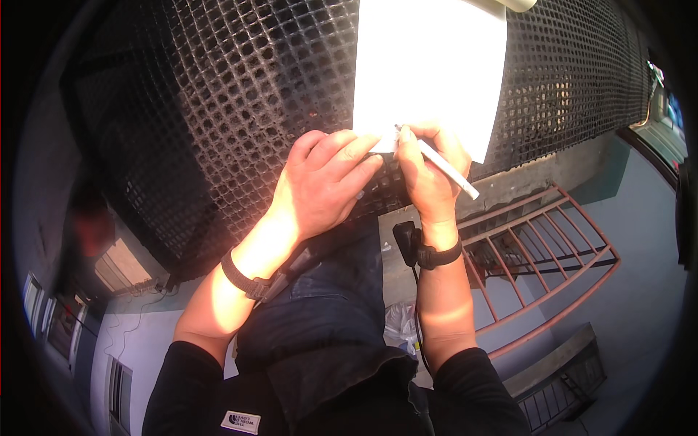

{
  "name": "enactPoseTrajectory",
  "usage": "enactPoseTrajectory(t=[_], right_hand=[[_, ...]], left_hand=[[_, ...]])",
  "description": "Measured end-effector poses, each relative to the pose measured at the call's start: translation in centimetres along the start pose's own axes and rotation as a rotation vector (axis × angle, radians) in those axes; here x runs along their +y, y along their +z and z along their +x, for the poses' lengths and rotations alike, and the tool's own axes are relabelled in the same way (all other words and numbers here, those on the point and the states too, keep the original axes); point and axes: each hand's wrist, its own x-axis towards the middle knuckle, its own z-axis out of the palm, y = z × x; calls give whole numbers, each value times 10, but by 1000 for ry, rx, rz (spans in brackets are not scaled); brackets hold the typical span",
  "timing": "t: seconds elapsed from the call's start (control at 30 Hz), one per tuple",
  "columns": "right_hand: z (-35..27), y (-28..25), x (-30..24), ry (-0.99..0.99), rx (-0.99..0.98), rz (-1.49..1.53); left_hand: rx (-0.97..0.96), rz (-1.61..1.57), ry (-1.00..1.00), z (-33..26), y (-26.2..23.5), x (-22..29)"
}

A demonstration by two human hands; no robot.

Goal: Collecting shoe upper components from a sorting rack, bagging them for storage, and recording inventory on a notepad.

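A bright white sheet of paper [429, 65] lies on a black mesh surface [240, 87], its near edge toward me. My right hand [436, 171] is closed round a slim white marker pen [454, 174]. The pen's dark tip points up and left, close to the sheet's lower edge; strong glare hides whether it touches. My left hand [327, 174] rests at the lower left corner of the sheet with its fingers stretched out and slightly curved. Its fingertips reach the paper near the pen tip, and its thumb is partly hidden.
A pale rounded object [518, 4] sits at the sheet's far right corner. Reddish metal railings [542, 258] stand lower right. Black straps circle both wrists, and a cable [418, 312] runs along my right forearm. A clear plastic bag [400, 323] lies below.
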Motion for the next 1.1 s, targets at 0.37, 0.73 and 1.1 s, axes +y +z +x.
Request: enactPoseTrajectory(t=[0.37, 0.73, 1.1], right_hand=[[-7, -2, 6, 83, 32, 144], [-3, -3, -1, 45, 10, 6], [2, -6, -10, -1, -16, -55]], left_hand=[[-3, -15, -5, 0, -1, -1], [-4, -35, -15, -1, -1, -1], [-8, -9, -7, 0, 1, 0]])
